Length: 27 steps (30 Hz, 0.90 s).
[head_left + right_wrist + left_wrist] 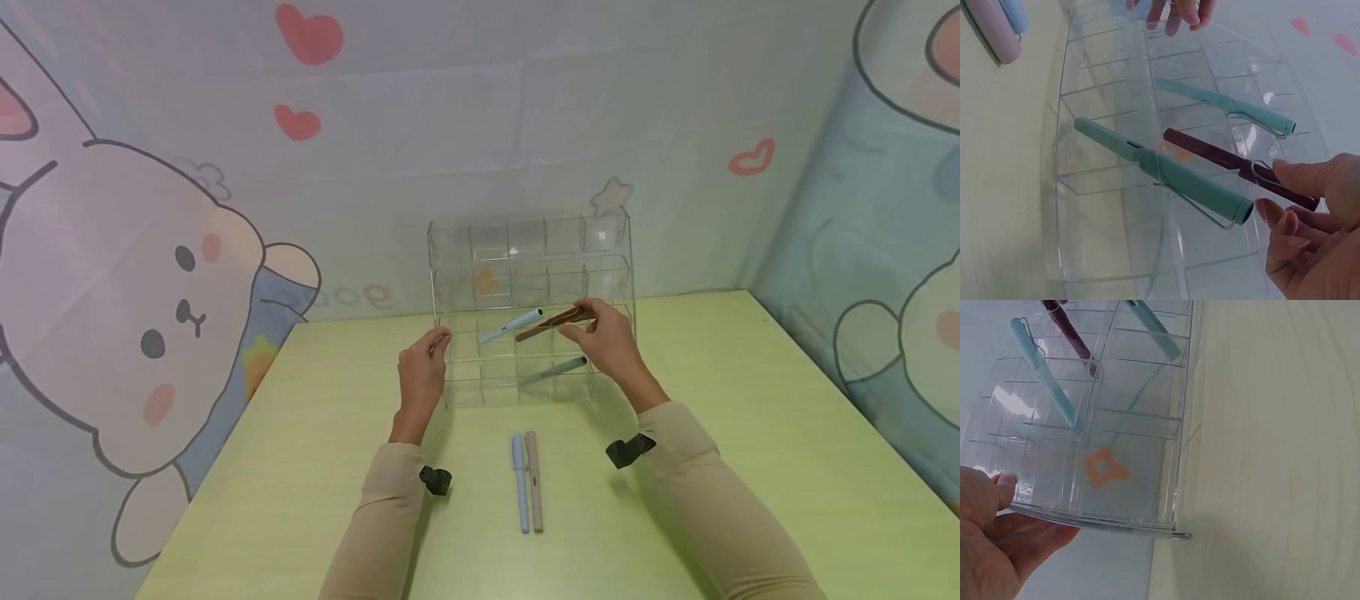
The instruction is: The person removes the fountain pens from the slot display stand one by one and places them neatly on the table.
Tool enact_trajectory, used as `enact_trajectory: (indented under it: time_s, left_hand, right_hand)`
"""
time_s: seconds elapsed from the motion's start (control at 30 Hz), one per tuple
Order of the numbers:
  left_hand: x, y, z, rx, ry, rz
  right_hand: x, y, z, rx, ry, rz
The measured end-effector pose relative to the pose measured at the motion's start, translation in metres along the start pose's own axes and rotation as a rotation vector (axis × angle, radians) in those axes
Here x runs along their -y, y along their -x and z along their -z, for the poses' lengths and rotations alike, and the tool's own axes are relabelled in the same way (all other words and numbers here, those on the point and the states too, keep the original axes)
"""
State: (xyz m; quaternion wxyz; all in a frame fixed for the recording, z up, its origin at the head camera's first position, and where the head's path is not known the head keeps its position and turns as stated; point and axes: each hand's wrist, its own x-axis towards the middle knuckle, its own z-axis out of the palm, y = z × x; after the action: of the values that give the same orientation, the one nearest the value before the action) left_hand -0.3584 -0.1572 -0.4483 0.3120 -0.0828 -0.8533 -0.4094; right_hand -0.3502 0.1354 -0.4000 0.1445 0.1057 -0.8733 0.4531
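A clear tiered rack with small compartments stands at the back of the table. My left hand pinches its left side edge between thumb and fingers. In my right hand, thumb and fingers pinch the clip end of a dark red pen; its other end slants down into a compartment of the second tier from the bottom. A light blue pen leans in that same tier, to the left. Below, a green pen leans in the lowest tier.
On the table in front of the rack, a pale blue pen and a pinkish-beige pen lie side by side. A printed cloth backdrop hangs close behind the rack.
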Motion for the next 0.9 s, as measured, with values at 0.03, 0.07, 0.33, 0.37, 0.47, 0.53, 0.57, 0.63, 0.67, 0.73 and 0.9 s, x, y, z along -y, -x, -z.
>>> enact_trajectory:
  time_s: [0.03,0.07,0.33,0.37,0.47,0.53,0.57,0.63,0.67,0.73,0.9]
  left_hand:
    - [0.0000,0.0000,0.0000,-0.003,-0.003,-0.001]
    - [0.0002,0.0000,-0.0002,-0.005,-0.004,-0.001]
    - [0.0015,0.0001,-0.0014,-0.012,-0.012,-0.015]
    - [0.0014,0.0000,-0.0014,-0.011,-0.010,-0.015]
    - [0.0015,-0.0003,-0.0013,-0.011,-0.007,-0.015]
    - [0.0016,-0.0004,-0.0013,-0.009,-0.005,-0.011]
    - [0.0016,-0.0005,-0.0013,-0.007,-0.005,-0.010]
    - [0.0016,-0.0005,-0.0012,-0.004,-0.002,-0.006]
    - [0.0015,-0.0005,-0.0011,-0.004,-0.003,-0.005]
    - [0.0011,-0.0004,-0.0007,-0.005,-0.001,-0.007]
    - [0.0003,-0.0004,0.0000,-0.006,-0.002,-0.012]
  right_hand:
    - [0.0005,-0.0005,-0.0002,0.006,-0.002,-0.004]
    - [0.0007,-0.0011,-0.0006,0.010,-0.004,-0.008]
    - [-0.0011,-0.0040,-0.0041,-0.008,-0.025,-0.010]
    - [-0.0018,-0.0042,-0.0043,-0.012,-0.028,-0.009]
    - [-0.0029,-0.0042,-0.0046,-0.013,-0.039,-0.007]
    - [-0.0030,-0.0041,-0.0044,-0.012,-0.041,-0.005]
    - [-0.0029,-0.0041,-0.0043,-0.010,-0.042,-0.004]
    - [-0.0024,-0.0038,-0.0041,-0.003,-0.057,-0.007]
    - [-0.0022,-0.0038,-0.0041,0.000,-0.065,-0.008]
    - [-0.0017,-0.0035,-0.0040,0.010,-0.084,-0.009]
    - [-0.0004,-0.0020,-0.0039,-0.008,-0.140,-0.008]
